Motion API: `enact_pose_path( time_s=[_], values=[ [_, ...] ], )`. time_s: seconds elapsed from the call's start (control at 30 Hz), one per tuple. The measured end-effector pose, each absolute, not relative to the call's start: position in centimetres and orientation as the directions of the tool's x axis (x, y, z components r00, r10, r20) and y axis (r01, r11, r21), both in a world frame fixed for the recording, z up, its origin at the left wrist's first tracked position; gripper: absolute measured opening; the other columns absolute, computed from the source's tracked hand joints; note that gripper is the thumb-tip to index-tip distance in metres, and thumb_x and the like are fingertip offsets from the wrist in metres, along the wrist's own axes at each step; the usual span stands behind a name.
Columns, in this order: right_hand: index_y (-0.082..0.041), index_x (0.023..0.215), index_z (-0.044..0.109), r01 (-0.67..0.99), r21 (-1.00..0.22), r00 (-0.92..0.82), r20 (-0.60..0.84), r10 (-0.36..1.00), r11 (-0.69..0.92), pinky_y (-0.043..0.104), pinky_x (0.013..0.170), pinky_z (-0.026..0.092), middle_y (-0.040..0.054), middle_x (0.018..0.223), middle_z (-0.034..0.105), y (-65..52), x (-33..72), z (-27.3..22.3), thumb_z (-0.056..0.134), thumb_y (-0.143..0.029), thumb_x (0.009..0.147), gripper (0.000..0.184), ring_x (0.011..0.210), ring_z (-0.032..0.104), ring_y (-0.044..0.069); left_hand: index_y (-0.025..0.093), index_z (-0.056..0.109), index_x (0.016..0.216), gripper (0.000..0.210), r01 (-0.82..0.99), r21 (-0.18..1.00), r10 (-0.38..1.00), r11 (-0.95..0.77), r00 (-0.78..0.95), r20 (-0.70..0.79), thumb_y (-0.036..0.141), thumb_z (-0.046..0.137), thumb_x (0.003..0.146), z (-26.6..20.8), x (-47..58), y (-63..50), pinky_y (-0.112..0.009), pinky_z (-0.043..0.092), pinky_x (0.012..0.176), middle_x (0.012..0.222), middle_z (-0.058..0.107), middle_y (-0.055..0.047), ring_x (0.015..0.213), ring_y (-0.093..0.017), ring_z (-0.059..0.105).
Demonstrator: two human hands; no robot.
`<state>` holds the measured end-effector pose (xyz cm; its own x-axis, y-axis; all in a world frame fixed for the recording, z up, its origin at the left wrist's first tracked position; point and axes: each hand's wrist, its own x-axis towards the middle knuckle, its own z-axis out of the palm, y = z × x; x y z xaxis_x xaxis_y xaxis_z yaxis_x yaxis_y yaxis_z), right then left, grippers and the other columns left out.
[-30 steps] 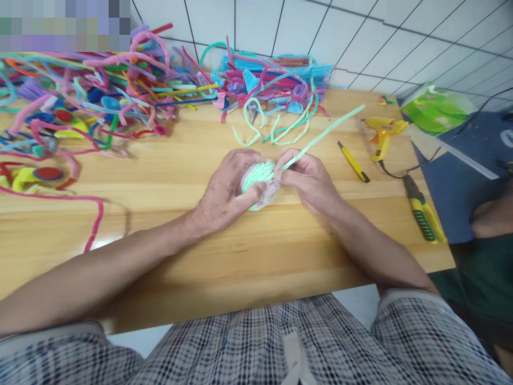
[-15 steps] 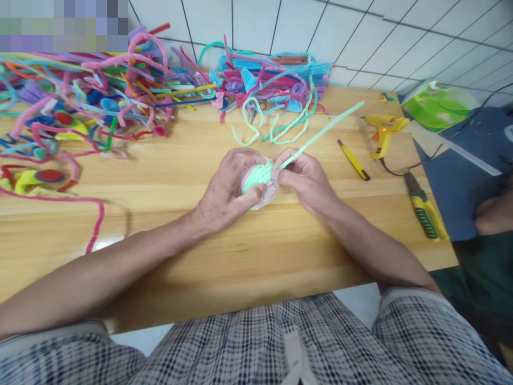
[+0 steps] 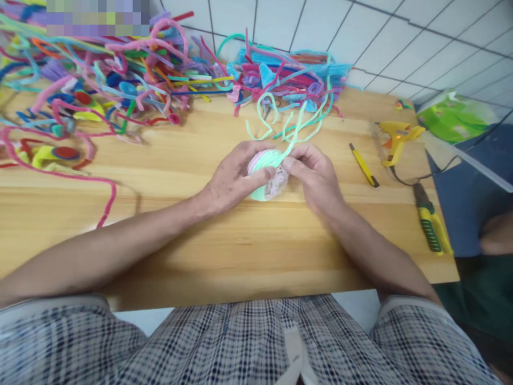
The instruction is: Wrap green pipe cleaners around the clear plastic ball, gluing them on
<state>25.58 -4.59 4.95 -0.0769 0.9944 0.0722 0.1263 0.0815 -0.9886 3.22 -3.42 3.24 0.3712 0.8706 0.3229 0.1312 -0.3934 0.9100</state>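
Note:
A round ball wrapped in mint-green pipe cleaner (image 3: pixel 259 191), with a pale, see-through looking patch on its right side, is held over the middle of the table. My left hand (image 3: pixel 236 176) grips it from the left, thumb across the front and fingers behind. From the ball's top a loose mint-green pipe cleaner (image 3: pixel 297 128) sticks up and slightly right. At its base, against the ball's right side, my right hand (image 3: pixel 316 174) is closed in a pinch; the fingertips partly hide what they grip.
Tangled colourful pipe cleaners (image 3: pixel 132 91) cover the back left, with a bundled pile (image 3: pixel 288 75) at back centre. On the right lie a yellow glue gun (image 3: pixel 395 140) with its cord, a yellow utility knife (image 3: pixel 364 166) and yellow-green pliers (image 3: pixel 430 222). Another person's arm (image 3: pixel 497 235) shows at far right.
The loose pipe cleaner has swung from pointing far up right to nearly upright. My right hand stays close to the ball, and the ball has turned slightly. The whole view has shifted a little.

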Motion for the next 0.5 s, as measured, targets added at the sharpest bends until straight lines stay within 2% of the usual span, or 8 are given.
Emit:
enact_pose_path(
  time_s=[0.07, 0.17, 0.23, 0.3, 0.5],
  values=[
    [-0.029, 0.1, 0.066, 0.287, -0.921, -0.034, 0.266, 0.963, 0.264, 0.039, 0.088, 0.057, -0.0001, 0.098, 0.068, -5.1, 25.6, 4.8, 0.086, -0.052, 0.092, 0.032, 0.093, 0.065, 0.021, 0.024, 0.072, 0.138, 0.043, 0.06, 0.94, 0.896, -0.335, 0.33, 0.298, 0.044, 0.076, 0.1, 3.0, 3.5, -3.4, -0.044, 0.063, 0.113, 0.136, 0.078, -0.007, 0.125, -0.026, 0.075],
    [-0.031, 0.111, 0.066, 0.496, -0.692, -0.111, 0.549, 0.828, 0.525, 0.05, 0.106, 0.056, 0.0039, 0.116, 0.07, -6.0, 25.3, 5.0, 0.083, -0.043, 0.092, 0.028, 0.116, 0.067, 0.027, 0.023, 0.071, 0.14, 0.046, -0.012, 0.956, 0.922, -0.293, 0.26, 0.286, 0.044, 0.076, 0.099, 2.4, 4.0, -3.2, -0.045, 0.063, 0.115, 0.137, 0.077, -0.008, 0.126, -0.026, 0.074],
    [-0.032, 0.117, 0.064, 0.544, -0.604, -0.196, 0.583, 0.789, 0.582, 0.057, 0.115, 0.053, 0.0063, 0.125, 0.069, -6.5, 25.0, 5.1, 0.082, -0.038, 0.092, 0.032, 0.125, 0.066, 0.031, 0.022, 0.071, 0.14, 0.048, -0.007, 0.946, 0.924, -0.324, 0.21, 0.318, 0.044, 0.077, 0.098, 1.9, 4.2, -3.1, -0.046, 0.06, 0.119, 0.138, 0.076, -0.009, 0.13, -0.027, 0.073],
    [-0.032, 0.121, 0.061, 0.572, -0.577, -0.243, 0.56, 0.792, 0.583, 0.06, 0.119, 0.051, 0.0081, 0.129, 0.068, -6.8, 24.8, 5.0, 0.08, -0.033, 0.092, 0.035, 0.127, 0.067, 0.033, 0.022, 0.071, 0.14, 0.048, 0.02, 0.929, 0.912, -0.369, 0.2, 0.358, 0.044, 0.077, 0.098, 1.5, 4.3, -3.1, -0.047, 0.058, 0.123, 0.14, 0.075, -0.01, 0.134, -0.028, 0.071],
    [-0.032, 0.127, 0.054, 0.645, -0.484, -0.276, 0.573, 0.771, 0.591, 0.066, 0.12, 0.052, 0.0113, 0.132, 0.067, -7.1, 24.5, 4.0, 0.077, -0.029, 0.088, 0.045, 0.128, 0.067, 0.036, 0.022, 0.068, 0.142, 0.046, 0.118, 0.88, 0.873, -0.46, 0.24, 0.425, 0.046, 0.074, 0.103, 1.2, 4.3, -3.2, -0.045, 0.056, 0.124, 0.148, 0.074, -0.011, 0.142, -0.029, 0.069]
  ],
)
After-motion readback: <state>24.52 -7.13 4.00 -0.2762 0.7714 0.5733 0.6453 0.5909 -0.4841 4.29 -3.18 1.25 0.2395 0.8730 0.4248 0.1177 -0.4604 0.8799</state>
